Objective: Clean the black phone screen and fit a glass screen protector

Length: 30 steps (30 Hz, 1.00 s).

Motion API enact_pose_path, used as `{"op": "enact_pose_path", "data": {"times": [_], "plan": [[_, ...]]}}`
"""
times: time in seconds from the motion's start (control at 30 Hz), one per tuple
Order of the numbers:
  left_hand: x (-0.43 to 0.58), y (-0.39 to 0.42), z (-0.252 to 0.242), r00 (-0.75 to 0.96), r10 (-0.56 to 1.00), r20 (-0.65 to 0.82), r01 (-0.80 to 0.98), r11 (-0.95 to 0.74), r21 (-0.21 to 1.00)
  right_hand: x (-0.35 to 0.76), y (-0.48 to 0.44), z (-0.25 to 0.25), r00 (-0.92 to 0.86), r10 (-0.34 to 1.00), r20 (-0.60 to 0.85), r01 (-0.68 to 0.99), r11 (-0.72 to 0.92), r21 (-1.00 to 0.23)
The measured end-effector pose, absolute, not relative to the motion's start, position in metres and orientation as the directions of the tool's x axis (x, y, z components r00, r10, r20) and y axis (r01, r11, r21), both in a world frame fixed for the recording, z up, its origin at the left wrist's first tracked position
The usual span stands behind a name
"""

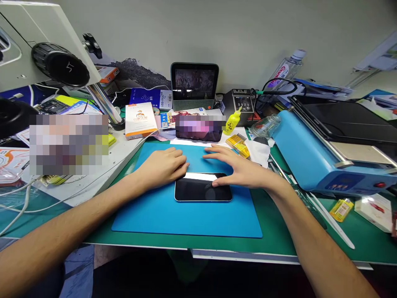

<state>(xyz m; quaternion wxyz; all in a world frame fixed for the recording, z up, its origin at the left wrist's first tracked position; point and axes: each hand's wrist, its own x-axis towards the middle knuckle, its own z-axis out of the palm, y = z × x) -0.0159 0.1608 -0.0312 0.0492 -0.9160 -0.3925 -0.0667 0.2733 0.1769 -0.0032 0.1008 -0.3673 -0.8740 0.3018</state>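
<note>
While the green counter (pixel 277 234) spreads wide, a blue mat (pixel 186 221) lies near its front edge. Over this mat, the right hand (pixel 240 167) is open, its fingers spread and its thumb over a dark flat device (pixel 195 193). The left hand (pixel 166 165) is loosely curled at the far left corner of the device; from this view I cannot tell whether it grips there or only rests beside it. The device lies flat on the mat, its long side toward the counter's front edge. I judge it light, stiff, rather slippery and fragile, so the two short rims should be the safest hold. Toward the counter's back edge is a small yellow bottle (pixel 232 123).
</note>
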Motion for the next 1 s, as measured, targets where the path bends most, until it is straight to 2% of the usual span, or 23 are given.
{"op": "enact_pose_path", "data": {"times": [0.2,0.4,0.53,0.77,1.0], "plan": [[-0.015,0.160,-0.031,0.681,0.717,0.153,0.729,-0.682,-0.049,0.260,0.166,-0.005,-0.727,0.684,-0.068,0.579,0.557,-0.595],[-0.015,0.160,-0.033,0.672,0.721,0.171,0.734,-0.678,-0.028,0.244,0.154,-0.006,-0.766,0.643,-0.004,0.520,0.615,-0.593],[-0.016,0.160,-0.032,0.678,0.715,0.169,0.729,-0.683,-0.039,0.251,0.160,-0.002,-0.732,0.681,-0.008,0.536,0.569,-0.624],[-0.016,0.160,-0.031,0.675,0.718,0.167,0.731,-0.682,-0.020,0.265,0.167,0.002,-0.713,0.680,-0.172,0.605,0.472,-0.642],[-0.015,0.160,-0.030,0.671,0.725,0.158,0.736,-0.676,-0.022,0.258,0.159,-0.001,-0.737,0.654,-0.169,0.595,0.510,-0.621]]}}
